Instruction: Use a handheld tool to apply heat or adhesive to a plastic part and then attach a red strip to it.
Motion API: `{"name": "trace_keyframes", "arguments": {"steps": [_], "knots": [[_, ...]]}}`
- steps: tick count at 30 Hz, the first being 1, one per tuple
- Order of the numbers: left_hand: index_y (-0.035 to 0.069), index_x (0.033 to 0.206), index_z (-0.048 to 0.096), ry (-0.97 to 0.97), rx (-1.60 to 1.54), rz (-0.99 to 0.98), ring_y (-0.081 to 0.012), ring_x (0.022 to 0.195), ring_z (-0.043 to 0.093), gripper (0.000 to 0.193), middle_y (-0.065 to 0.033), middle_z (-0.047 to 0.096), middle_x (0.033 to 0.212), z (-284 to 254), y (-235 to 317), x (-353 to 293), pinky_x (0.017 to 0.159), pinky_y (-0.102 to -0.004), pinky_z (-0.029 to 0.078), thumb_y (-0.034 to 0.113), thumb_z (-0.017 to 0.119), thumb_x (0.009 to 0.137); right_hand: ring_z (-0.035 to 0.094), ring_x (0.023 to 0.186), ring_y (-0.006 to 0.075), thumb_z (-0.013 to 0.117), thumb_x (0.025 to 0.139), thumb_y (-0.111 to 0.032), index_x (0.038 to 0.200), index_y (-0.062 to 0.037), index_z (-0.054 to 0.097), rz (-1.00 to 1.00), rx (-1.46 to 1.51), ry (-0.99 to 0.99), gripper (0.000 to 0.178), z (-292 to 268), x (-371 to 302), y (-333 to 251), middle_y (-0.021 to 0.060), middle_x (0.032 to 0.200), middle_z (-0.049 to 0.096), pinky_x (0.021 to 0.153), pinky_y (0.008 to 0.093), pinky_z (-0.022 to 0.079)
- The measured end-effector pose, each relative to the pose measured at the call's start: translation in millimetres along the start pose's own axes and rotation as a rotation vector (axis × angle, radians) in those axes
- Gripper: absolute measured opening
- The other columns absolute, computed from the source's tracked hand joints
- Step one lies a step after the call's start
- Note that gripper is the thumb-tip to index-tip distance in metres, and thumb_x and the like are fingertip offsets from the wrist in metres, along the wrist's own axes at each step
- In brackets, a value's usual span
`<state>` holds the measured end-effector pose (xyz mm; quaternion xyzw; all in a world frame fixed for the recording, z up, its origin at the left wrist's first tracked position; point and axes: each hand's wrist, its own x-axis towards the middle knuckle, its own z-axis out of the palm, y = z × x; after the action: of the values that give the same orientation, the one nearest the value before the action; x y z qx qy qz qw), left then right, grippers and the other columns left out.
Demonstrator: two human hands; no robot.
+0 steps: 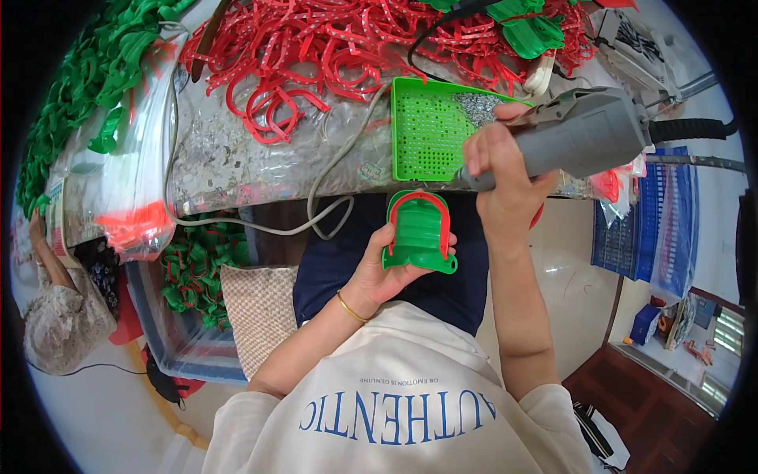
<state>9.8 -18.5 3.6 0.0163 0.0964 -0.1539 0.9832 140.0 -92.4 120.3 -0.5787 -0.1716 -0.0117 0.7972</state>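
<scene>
My left hand (369,275) grips a green plastic scoop-shaped part (417,225) in front of my lap, thumb on one side and fingertips on the other. A red arched strip (444,212) runs around the top and sides of that part. My right hand (505,170) is wrapped round a grey electric screwdriver (588,130), held nearly level with its tip pointing left. The tip is just above and to the right of the green part; whether they touch, I cannot tell. Just beyond it lies a bright green perforated tray (397,130) with small metal screws (478,107) at its right end.
Red dotted strips (316,47) are heaped across the table's far side, with green parts (95,79) piled far left. A pale cable (332,178) loops over the table edge. A bin (185,347) of red-and-green pieces stands at left. Another person's arm (51,257) shows far left.
</scene>
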Motion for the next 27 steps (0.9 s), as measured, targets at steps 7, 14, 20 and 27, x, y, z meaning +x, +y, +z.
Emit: {"name": "trace_keyframes", "arguments": {"steps": [7,14,20,27], "knots": [[0.0,0.136,0.038,-0.019,-0.008,-0.031,-0.0343,0.117,0.053,0.08,-0.0267,0.051,0.126,3.0,0.2,-2.3,0.102,-0.0454,0.042,0.051,0.064,0.08,0.044,0.052,0.0098,0.058,0.086,0.003,0.104,0.0022,0.052,0.034,0.023,-0.033,0.019,6.7,-15.0,5.5,0.0024,0.065,0.049,0.05,0.0254,0.039],[0.0,0.136,0.038,-0.023,0.024,-0.025,-0.0346,0.118,0.053,0.078,-0.0271,0.051,0.127,7.0,-0.5,-5.8,0.102,-0.0452,0.042,0.05,0.063,0.081,0.044,0.052,0.0101,0.058,0.087,0.002,0.104,0.0026,0.052,0.049,0.031,-0.032,0.019,8.9,-18.3,8.2,0.0027,0.065,0.049,0.049,0.0252,0.039],[0.0,0.136,0.038,-0.021,-0.006,-0.037,-0.0345,0.12,0.051,0.076,-0.0268,0.051,0.127,6.8,1.3,-8.3,0.103,-0.0454,0.041,0.048,0.062,0.083,0.045,0.052,0.0101,0.059,0.087,0.001,0.103,0.0024,0.051,0.055,0.022,-0.027,0.018,10.9,-21.1,11.3,0.0028,0.065,0.049,0.049,0.0251,0.039],[0.001,0.137,0.037,-0.012,0.029,-0.036,-0.0341,0.118,0.052,0.074,-0.0247,0.052,0.126,15.2,6.2,-12.3,0.102,-0.0456,0.041,0.048,0.06,0.085,0.043,0.051,0.0099,0.057,0.087,-0.001,0.099,0.002,0.05,0.021,0.047,-0.063,0.015,13.2,-22.6,9.8,0.0036,0.063,0.047,0.051,0.0259,0.038]]}}
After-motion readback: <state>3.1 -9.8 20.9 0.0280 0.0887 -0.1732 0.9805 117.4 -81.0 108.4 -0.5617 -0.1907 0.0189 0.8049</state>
